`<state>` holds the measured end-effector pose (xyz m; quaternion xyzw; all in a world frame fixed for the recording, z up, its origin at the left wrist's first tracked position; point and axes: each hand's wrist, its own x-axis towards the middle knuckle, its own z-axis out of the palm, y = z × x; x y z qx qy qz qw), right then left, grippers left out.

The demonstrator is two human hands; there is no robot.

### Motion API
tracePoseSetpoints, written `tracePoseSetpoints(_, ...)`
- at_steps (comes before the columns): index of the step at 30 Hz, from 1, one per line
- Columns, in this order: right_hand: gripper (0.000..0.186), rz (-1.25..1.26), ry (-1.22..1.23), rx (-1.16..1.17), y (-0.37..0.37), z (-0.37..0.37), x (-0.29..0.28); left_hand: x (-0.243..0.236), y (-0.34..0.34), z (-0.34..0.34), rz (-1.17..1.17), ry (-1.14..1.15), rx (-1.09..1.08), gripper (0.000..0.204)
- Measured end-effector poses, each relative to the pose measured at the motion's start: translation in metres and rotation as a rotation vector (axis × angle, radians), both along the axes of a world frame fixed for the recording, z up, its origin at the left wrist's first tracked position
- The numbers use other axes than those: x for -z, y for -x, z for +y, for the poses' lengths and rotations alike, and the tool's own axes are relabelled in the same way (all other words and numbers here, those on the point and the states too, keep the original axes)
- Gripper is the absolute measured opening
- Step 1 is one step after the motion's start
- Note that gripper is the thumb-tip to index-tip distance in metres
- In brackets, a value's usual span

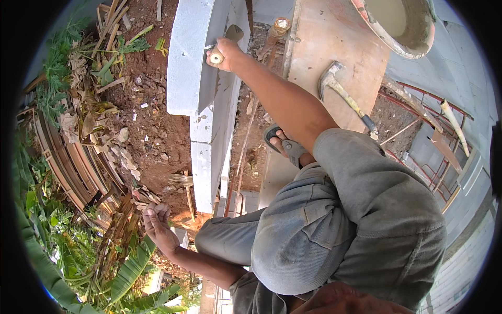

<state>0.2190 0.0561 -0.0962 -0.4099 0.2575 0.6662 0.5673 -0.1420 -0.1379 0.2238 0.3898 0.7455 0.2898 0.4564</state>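
Trowel (235, 34) is up near the top of the view, blade beside the inner face of the block wall, and I can't tell if it's actually touching. Biggest thing around is the ground (151, 123), reddish-brown dirt with rubble in it, left of the wall. Next is the wall (184, 63) itself, pale grey blocks running from the top edge down past the middle, with the upper part jutting further left than the lower.

Right of that there's a brown board (314, 47), and past its top right end sits a round bucket (377, 38) with a wet grey mix inside. Claw hammer (347, 98) is lying on the board, grey head, yellowish handle, dark grip at the end. One foot's in a grey sandal (296, 152), under the right arm.

As for hands, the right one (229, 54) has its fingers wrapped around the trowel's light handle (216, 57). Left hand (161, 230) is lower down, left of the wall, fingers loosely bent; can't tell whether they're gripping anything.
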Motion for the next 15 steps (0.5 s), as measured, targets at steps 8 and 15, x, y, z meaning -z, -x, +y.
tracePoseSetpoints(8,0.023,0.057,-0.122,0.081,-0.064,0.037,-0.005,0.000,-0.030,0.006,0.054,-0.022,0.099,0.032)
tracePoseSetpoints(15,0.024,0.072,-0.471,0.152,-0.073,-0.053,-0.044,-0.007,-0.040,0.007,0.131,-0.040,0.121,0.031)
